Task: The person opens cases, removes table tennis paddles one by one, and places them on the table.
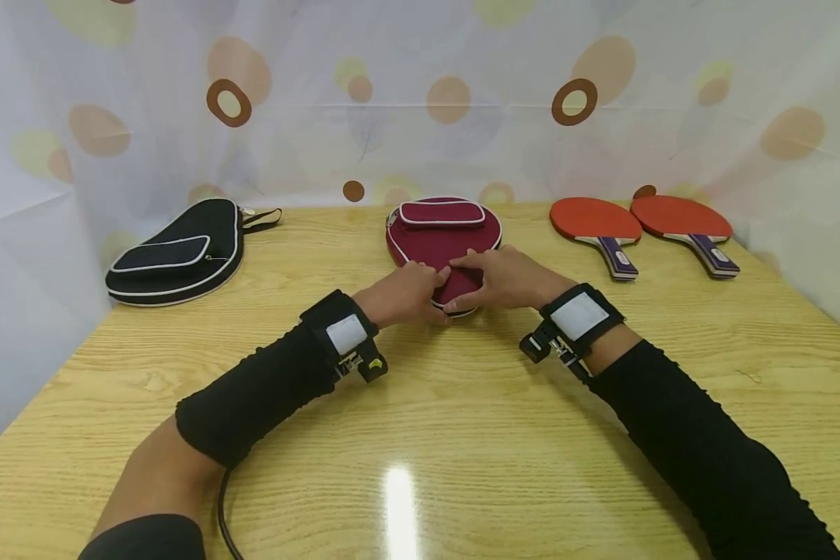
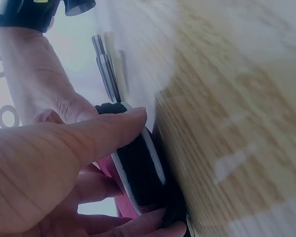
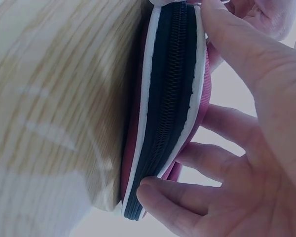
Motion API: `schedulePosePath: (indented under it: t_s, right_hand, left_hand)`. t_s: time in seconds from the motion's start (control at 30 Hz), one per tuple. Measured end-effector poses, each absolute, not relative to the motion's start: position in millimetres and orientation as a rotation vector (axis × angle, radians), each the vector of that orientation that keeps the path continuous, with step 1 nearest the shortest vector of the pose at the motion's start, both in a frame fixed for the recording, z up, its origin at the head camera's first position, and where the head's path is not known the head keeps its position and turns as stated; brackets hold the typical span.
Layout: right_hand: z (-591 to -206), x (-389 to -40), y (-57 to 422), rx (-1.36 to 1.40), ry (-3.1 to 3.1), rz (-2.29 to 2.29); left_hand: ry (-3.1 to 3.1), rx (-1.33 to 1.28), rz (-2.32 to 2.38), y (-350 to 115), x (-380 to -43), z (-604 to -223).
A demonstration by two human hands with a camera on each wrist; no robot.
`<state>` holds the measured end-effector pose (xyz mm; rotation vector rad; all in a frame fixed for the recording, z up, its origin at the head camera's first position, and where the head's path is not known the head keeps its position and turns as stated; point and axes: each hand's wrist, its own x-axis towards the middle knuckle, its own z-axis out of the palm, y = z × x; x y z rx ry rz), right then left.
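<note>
A maroon table tennis paddle case (image 1: 434,239) with white piping lies on the table, its narrow end towards me and its raised pocket at the far side. My left hand (image 1: 407,294) grips the left edge of that narrow end, with the thumb across the dark side band (image 2: 140,170) in the left wrist view. On the opposite edge my right hand (image 1: 509,278) holds the case, fingers curved along its side. A closed black zipper (image 3: 170,94) runs down this side in the right wrist view. Both thumbs meet near the case's tip.
A black paddle case (image 1: 171,225) with a wrist loop lies at the left of the wooden table (image 1: 490,435). Two red paddles (image 1: 591,218) (image 1: 679,215) with purple handles lie at the right. A patterned curtain (image 1: 406,148) hangs behind, and a cable (image 1: 222,509) trails from my left arm.
</note>
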<state>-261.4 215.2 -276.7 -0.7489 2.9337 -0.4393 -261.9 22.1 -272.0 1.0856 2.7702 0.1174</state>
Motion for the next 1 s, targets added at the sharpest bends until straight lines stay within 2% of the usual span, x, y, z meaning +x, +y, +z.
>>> schedulePosePath:
  t_s: [0.73,1.0]
  right_hand:
    - [-281.2,-253.4,211.6,-0.878,3.001,-0.477]
    - [-279.8,-245.8,194.9,-0.808,3.112,-0.434]
  left_hand:
    - [2.750,1.056,0.301,29.1,-246.9,-276.7]
    - [2.756,1.060,0.431,31.2,-243.7,-276.2]
